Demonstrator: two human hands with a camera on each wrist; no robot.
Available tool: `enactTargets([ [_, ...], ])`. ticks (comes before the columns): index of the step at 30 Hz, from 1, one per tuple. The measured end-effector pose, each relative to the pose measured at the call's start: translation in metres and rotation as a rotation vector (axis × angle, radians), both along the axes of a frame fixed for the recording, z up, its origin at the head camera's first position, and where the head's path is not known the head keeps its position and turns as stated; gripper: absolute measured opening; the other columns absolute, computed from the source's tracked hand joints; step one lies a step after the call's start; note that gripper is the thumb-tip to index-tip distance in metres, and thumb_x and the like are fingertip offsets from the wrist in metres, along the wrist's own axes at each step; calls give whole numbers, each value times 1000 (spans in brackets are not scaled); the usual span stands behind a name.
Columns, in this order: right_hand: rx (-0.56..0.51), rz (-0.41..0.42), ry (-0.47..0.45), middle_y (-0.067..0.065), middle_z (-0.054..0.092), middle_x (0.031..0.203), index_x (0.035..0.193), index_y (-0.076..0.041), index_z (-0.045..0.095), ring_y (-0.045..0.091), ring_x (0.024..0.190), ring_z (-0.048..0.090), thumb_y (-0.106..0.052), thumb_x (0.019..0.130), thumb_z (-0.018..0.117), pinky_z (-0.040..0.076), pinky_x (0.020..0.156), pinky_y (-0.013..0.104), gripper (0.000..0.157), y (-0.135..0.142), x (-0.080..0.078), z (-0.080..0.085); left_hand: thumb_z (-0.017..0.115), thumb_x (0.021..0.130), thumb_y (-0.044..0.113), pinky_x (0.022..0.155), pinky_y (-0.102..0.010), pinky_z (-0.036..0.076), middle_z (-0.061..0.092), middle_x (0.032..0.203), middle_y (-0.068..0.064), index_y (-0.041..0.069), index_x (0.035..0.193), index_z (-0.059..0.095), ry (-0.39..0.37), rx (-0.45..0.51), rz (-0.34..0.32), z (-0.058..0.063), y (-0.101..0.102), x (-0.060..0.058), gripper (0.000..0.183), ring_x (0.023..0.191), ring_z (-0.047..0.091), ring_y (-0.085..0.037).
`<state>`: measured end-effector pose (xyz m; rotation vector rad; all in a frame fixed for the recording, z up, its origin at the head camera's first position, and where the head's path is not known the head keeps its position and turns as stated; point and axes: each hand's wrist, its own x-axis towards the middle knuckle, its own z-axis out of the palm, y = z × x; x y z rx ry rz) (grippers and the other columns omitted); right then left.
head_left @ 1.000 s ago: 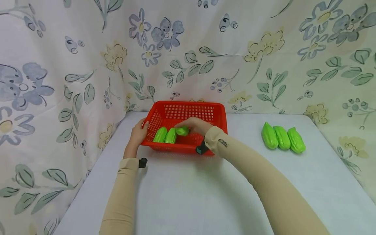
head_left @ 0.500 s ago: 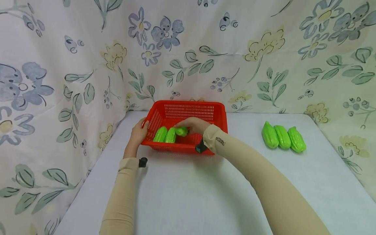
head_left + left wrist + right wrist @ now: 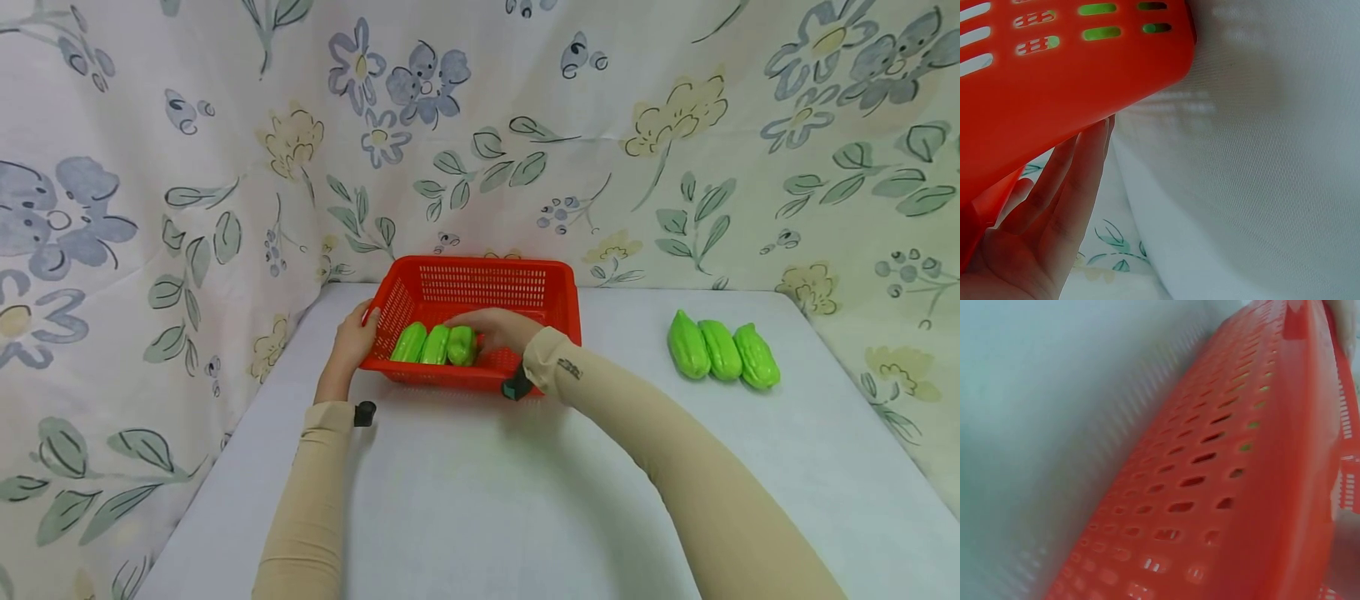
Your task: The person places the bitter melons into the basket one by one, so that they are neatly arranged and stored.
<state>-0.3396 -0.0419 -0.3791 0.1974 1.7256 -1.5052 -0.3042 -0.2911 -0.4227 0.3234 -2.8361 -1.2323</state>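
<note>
A red plastic basket (image 3: 558, 292) with slotted walls stands toward the back of the table. My left hand (image 3: 355, 335) grips its left rim, thumb over the edge; in the left wrist view the fingers (image 3: 1075, 181) lie along the outside of the basket wall (image 3: 1054, 94). Inside, two green ribbed gourds (image 3: 408, 342) lie side by side at the left. Beside them is a third green gourd (image 3: 462, 346), its near end facing me. My right hand (image 3: 498, 327) holds this one from above and the right, its fingertips over the far end.
Several light-green items show in all; three more green gourds (image 3: 724, 350) lie in a row on the white table (image 3: 465, 492) at the right. A floral curtain (image 3: 495, 167) hangs close behind the basket. The basket's front wall (image 3: 1204, 475) fills much of the right wrist view.
The third gourd has turned from tilted across to lying roughly parallel with the other two, lower in the basket. My right hand shifted slightly with it; my left hand stayed on the rim.
</note>
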Motion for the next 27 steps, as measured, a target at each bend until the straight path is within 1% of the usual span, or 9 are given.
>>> enactTargets([
  [3,9,17,42,6,27,159,149,-19,42,28,145,26,-21,93,67,34,115,49,61,5,4,0,31,106,40,105,-57,39,38,152,-23,12,155,26,-4,-2,-1,-1,0,0,56,122,49,-37],
  [5,15,52,76,6,28,159,144,-19,50,28,145,26,-20,93,66,35,113,49,54,6,5,-2,31,106,40,105,-57,39,39,152,-23,12,155,26,-5,-3,0,-1,0,-1,56,121,49,-38],
  [8,13,72,87,9,24,161,145,-11,46,30,147,23,-21,91,69,35,113,51,60,4,3,-6,31,106,39,104,-57,40,39,152,-23,12,155,27,-5,-4,2,-1,0,-1,56,120,50,-38],
  [11,24,74,92,9,26,161,147,-8,43,31,147,25,-22,90,71,36,112,51,65,2,2,-8,31,106,39,102,-56,41,40,151,-23,12,155,27,-4,-7,6,-1,0,0,55,118,51,-38],
  [15,33,39,89,10,27,160,150,-7,37,32,147,26,-23,87,74,36,112,52,74,1,4,-8,31,106,40,101,-55,43,41,150,-23,13,155,27,-8,-7,8,0,0,0,55,116,52,-37],
  [19,27,3,71,10,20,162,153,-6,27,33,149,20,-23,84,78,32,113,54,87,-1,6,-8,31,106,39,100,-55,43,42,150,-22,13,155,27,-9,-1,6,0,1,0,55,115,52,-36],
  [21,24,-13,70,9,20,162,152,-6,29,32,149,19,-23,83,79,33,113,55,87,-1,7,-9,31,106,39,101,-55,43,41,150,-22,13,155,27,-6,2,6,0,1,0,55,116,51,-36],
  [25,-2,-37,63,9,21,162,149,-5,36,32,148,20,-22,85,77,35,111,56,78,0,8,-9,33,106,38,104,-56,41,40,151,-22,12,154,28,3,5,7,-1,0,0,55,118,50,-37],
  [27,-17,-49,57,9,20,163,151,-5,34,34,149,20,-21,87,74,34,112,56,77,0,8,-10,33,106,38,105,-56,40,40,152,-22,12,154,28,4,6,8,-1,0,0,55,119,50,-37],
])
